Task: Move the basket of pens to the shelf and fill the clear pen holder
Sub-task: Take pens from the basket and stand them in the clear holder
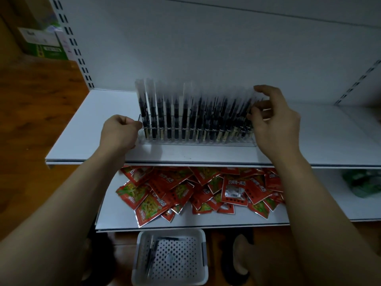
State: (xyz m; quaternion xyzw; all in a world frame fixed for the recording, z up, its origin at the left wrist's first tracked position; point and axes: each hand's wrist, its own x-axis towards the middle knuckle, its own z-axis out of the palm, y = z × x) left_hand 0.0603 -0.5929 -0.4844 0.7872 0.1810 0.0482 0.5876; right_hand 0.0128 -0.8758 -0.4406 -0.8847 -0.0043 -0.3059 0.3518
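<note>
Dozens of pens [185, 114], dark-barrelled and each in a narrow clear sleeve, stand upright in one tight row inside the clear pen holder [198, 142]; the holder is a long, low trough of transparent plastic with thin straight walls, and it sits on the smooth white shelf [86, 141], near the front edge and well clear of the back panel. I have my left hand [118, 133] at the holder's left end, fingers curled and pinching the upright end wall; my right hand [276, 122] is at the opposite end, thumb and fingers closed around the tops of the last pens in the row, which lean slightly.

Below, the lower shelf [115, 213] carries a loose heap of glossy red snack packets [185, 188] with silver edges; a crumpled green pack [362, 182] lies apart from them at the right. The basket [179, 265] rests on the wood-grain floor [31, 120] under that shelf, between my forearms; it is white plastic, rectangular with rounded corners, its bottom pierced with rows of round holes; a few loose pens [151, 254] lie along its left side.
</note>
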